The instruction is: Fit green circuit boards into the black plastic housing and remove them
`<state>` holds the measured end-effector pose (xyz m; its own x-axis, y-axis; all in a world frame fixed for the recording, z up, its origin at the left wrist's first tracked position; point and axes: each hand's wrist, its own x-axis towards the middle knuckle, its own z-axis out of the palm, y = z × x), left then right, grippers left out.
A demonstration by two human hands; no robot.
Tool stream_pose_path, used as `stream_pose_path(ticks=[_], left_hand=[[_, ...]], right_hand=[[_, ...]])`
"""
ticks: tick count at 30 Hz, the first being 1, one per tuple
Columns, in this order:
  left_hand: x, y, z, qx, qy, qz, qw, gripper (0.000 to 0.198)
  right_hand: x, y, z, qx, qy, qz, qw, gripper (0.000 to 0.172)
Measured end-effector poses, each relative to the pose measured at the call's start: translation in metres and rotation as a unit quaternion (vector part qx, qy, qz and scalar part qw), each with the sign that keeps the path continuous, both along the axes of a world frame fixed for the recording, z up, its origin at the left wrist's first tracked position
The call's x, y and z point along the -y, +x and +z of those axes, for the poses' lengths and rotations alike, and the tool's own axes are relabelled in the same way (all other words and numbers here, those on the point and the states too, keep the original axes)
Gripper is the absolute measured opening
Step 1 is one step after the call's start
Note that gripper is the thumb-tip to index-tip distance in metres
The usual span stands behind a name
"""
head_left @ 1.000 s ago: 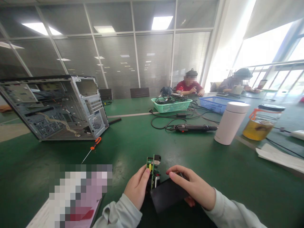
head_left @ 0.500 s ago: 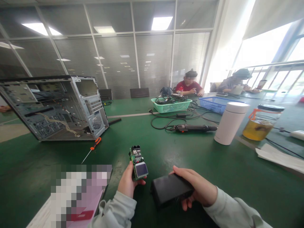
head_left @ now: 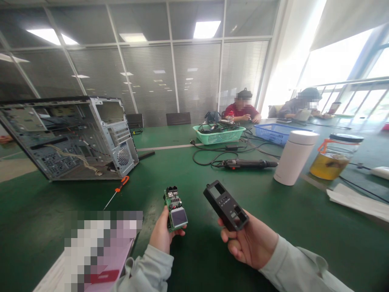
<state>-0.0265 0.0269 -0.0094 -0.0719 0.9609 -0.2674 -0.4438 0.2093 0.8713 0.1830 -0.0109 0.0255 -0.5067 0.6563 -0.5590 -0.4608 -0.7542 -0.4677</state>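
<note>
In my left hand (head_left: 162, 233) is a green circuit board (head_left: 175, 207) with a small grey screen at its near end and black connectors at its far end. The fingers wrap round its lower part. My right hand (head_left: 251, 239) grips a black plastic housing (head_left: 226, 206) by its near end, tilted so its face shows a window opening, small button holes and larger cutouts. Board and housing are apart, both held above the green table (head_left: 194, 178).
An open computer case (head_left: 91, 138) stands at left, with an orange-handled screwdriver (head_left: 121, 185) before it. A notebook (head_left: 106, 251) lies near left. Behind are a green basket (head_left: 219, 138) of cables, a blue basket (head_left: 270, 134), an electric screwdriver (head_left: 249, 164), a white bottle (head_left: 294, 158) and a jar (head_left: 332, 162). Two people sit beyond.
My right hand has turned the black housing over and raised it, so its face with cutouts now shows. The left hand and circuit board have barely shifted.
</note>
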Motion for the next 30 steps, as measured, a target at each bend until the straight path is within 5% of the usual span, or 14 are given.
stream_pose_path(ticks=[9, 12, 14, 16, 21, 23, 27, 30], left_hand=[[-0.001, -0.001, -0.004, -0.018, -0.003, -0.003, 1.0, 0.044], [0.002, 0.0, 0.0, -0.019, -0.001, -0.002, 1.0, 0.041], [0.004, 0.0, 0.003, -0.021, 0.004, -0.004, 1.0, 0.039], [0.008, 0.0, 0.005, -0.022, 0.013, -0.01, 1.0, 0.039], [0.01, 0.0, 0.007, -0.02, 0.022, -0.016, 0.999, 0.039], [0.007, 0.0, 0.006, -0.028, -0.001, -0.007, 1.0, 0.039], [0.002, 0.001, 0.005, -0.032, -0.029, 0.008, 0.999, 0.038], [0.002, 0.001, 0.006, -0.022, -0.028, 0.016, 0.999, 0.036]], right_hand=[[0.003, -0.003, 0.006, 0.027, 0.058, 0.024, 0.998, 0.065], [0.004, -0.005, -0.001, 0.061, 0.145, 0.035, 0.987, 0.053], [0.004, -0.006, -0.01, 0.103, 0.246, 0.014, 0.964, 0.065], [0.003, -0.007, -0.019, 0.159, 0.344, -0.028, 0.925, 0.07], [0.007, -0.008, -0.02, 0.291, 0.497, -0.11, 0.81, 0.044], [0.01, -0.007, -0.014, 0.366, 0.554, -0.116, 0.738, 0.037], [0.014, -0.008, -0.004, 0.491, 0.671, -0.145, 0.536, 0.021], [0.016, -0.008, -0.003, 0.511, 0.708, -0.141, 0.466, 0.017]])
